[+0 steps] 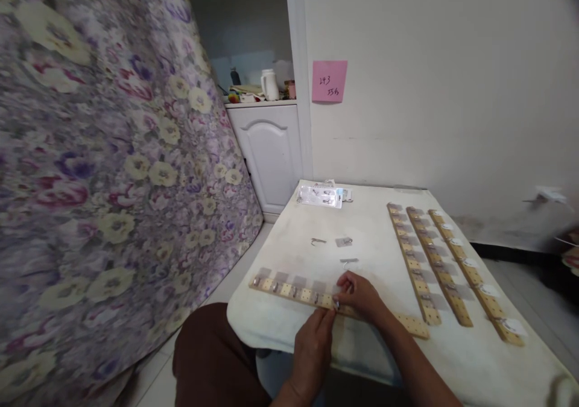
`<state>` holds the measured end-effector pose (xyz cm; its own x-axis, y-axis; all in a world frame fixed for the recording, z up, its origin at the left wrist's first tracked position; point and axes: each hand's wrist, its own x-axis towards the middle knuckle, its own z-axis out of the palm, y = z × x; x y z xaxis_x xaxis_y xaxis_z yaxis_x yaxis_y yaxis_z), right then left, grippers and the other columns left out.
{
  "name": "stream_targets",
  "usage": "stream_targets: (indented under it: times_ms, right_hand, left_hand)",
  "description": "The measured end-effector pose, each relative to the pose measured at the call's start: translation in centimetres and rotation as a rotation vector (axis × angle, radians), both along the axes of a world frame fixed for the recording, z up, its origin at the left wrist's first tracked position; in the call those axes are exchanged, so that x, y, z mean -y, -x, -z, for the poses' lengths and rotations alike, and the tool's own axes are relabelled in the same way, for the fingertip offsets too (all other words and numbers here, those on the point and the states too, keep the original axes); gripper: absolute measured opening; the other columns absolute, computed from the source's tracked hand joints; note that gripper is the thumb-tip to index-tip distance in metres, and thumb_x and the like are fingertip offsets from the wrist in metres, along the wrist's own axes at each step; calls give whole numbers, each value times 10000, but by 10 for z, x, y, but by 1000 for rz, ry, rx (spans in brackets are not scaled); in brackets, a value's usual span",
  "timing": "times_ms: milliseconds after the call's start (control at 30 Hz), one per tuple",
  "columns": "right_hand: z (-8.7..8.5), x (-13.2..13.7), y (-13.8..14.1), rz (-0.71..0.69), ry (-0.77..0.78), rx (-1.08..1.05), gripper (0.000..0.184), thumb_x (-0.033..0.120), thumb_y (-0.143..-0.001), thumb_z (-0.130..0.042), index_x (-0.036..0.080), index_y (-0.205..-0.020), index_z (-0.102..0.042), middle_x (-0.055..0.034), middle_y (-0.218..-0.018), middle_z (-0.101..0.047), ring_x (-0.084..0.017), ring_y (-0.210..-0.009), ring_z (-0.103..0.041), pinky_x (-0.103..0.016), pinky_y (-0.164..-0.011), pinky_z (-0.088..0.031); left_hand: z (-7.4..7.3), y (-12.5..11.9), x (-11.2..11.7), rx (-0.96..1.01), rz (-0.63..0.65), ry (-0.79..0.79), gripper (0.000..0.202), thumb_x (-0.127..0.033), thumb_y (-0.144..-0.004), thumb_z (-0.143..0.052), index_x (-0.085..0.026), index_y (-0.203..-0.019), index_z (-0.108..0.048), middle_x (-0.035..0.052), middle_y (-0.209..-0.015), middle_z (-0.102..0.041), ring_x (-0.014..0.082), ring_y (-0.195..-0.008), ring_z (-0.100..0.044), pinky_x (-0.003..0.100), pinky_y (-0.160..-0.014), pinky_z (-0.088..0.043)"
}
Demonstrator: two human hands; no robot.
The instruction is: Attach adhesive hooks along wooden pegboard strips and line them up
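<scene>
wooden strips: 4 | loose hooks: 3 | pink note: 1 | jug: 1

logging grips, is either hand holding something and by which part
The right hand seems to pinch a small metal hook at the nearest wooden strip, part unclear. The left hand touches the strip's near edge; whether it grips is unclear.

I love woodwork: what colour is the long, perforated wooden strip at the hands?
The long, perforated wooden strip is yellowish tan, seen in the head view.
</scene>
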<state>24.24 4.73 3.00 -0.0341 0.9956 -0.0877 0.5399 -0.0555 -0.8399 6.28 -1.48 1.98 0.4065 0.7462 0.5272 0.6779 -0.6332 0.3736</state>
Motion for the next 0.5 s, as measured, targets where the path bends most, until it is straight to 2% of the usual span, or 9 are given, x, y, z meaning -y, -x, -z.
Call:
stream_targets:
  times_ms: [233,500]
  right_hand:
    - [-1,0,2,20,13,-52,291,248,-583,-723,204,-837,-588,27,-721,-638,-130,-637,-548,-230,-603,-379]
    - [-4,6,1,52,-75,-69,302,348,-634,-704,185,-872,-614,-4,-756,-631,-152,-658,-555,-248,-616,-416]
  left_hand:
    - [1,2,-2,-2,17,22,420,-62,-843,-372,-224,-1202,-518,57,-991,-639,167,-899,-625,290,-771,-549]
    - [7,4,-2,-11,4,58,503,-20,-791,-362,-229,-1226,-501,72,-1053,-622,172,-946,-618,295,-791,-545]
